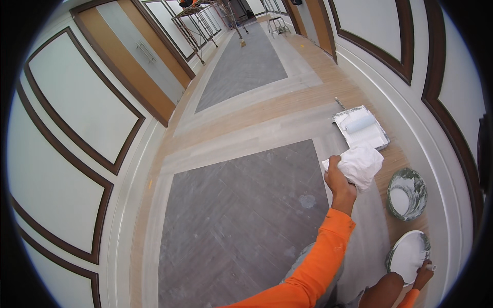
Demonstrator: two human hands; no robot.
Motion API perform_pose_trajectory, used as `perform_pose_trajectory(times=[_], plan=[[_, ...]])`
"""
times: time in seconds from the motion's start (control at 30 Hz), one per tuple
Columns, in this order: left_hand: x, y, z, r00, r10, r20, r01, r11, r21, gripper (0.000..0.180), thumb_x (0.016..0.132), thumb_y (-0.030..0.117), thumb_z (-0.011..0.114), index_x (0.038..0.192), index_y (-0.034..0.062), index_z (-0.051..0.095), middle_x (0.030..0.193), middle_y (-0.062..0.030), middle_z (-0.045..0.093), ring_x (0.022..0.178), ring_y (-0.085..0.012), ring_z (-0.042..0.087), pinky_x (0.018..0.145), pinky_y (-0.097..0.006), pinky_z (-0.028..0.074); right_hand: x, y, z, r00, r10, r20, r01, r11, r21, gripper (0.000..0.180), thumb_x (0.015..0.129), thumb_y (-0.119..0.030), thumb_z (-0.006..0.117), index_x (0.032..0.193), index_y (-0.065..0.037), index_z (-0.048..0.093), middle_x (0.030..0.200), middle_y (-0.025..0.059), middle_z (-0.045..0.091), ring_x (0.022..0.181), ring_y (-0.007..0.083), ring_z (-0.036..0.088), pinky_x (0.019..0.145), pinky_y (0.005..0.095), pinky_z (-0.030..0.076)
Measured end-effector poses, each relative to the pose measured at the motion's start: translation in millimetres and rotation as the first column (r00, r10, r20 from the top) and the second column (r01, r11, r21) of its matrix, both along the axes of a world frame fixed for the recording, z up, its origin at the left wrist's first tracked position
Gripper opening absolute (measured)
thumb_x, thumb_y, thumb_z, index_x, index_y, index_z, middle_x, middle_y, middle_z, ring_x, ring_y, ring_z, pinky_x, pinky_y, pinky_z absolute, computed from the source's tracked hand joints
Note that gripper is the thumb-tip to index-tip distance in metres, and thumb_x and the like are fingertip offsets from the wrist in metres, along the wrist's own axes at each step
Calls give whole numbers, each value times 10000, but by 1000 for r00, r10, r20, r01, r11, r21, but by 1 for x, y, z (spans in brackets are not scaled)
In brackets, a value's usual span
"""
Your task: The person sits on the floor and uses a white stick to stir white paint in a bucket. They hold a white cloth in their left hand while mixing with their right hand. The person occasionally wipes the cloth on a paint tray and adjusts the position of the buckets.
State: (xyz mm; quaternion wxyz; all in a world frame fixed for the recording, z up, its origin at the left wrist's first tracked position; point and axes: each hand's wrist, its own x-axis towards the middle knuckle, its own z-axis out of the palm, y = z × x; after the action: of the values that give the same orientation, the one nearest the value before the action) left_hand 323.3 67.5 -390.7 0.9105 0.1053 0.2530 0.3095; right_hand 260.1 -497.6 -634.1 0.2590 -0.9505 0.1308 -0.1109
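My left hand is raised over the floor and grips a crumpled white rag. Its arm wears an orange sleeve. Low at the right, my right hand is closed on the rim of a round white paint-smeared lid, with a small white stub showing beside the fingers. An open bucket of white paint stands on the floor just beyond the lid. Further on lies a white paint tray with a roller in it.
A corridor runs ahead with grey herringbone floor panels framed by pale wood strips. White wall panels with brown trim line both sides. A scaffold and a small stool stand at the far end.
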Motion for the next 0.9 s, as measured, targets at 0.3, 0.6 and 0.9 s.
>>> perform_pose_trajectory(times=[0.3,0.6,0.9], plan=[[-4,6,-6,1000,18,-17,-18,1000,-12,271,833,148,597,1037,-24,550,1033,-122,618,971,-275,649,848,-402,547,-13,102,29,990,-129,58,64,775,629,336,923,-302,628,1025,16,672,863,97,634,623,155,592,475,267,494],[-7,7,10,999,38,-15,-39,999,-21,256,827,135,603,1023,-23,551,1011,-120,617,957,-277,651,834,-404,552,-7,-21,-20,998,-1,-62,6,997,81,320,942,-292,587,1018,3,683,821,114,651,536,180,565,460,291,480],[-12,20,-1,1000,14,-14,-14,1000,23,325,840,123,576,1119,-36,520,1043,-130,613,991,-286,645,879,-409,544,-10,94,19,998,-34,48,5,860,510,356,966,-303,590,1086,21,672,867,69,630,594,135,549,463,266,417]])
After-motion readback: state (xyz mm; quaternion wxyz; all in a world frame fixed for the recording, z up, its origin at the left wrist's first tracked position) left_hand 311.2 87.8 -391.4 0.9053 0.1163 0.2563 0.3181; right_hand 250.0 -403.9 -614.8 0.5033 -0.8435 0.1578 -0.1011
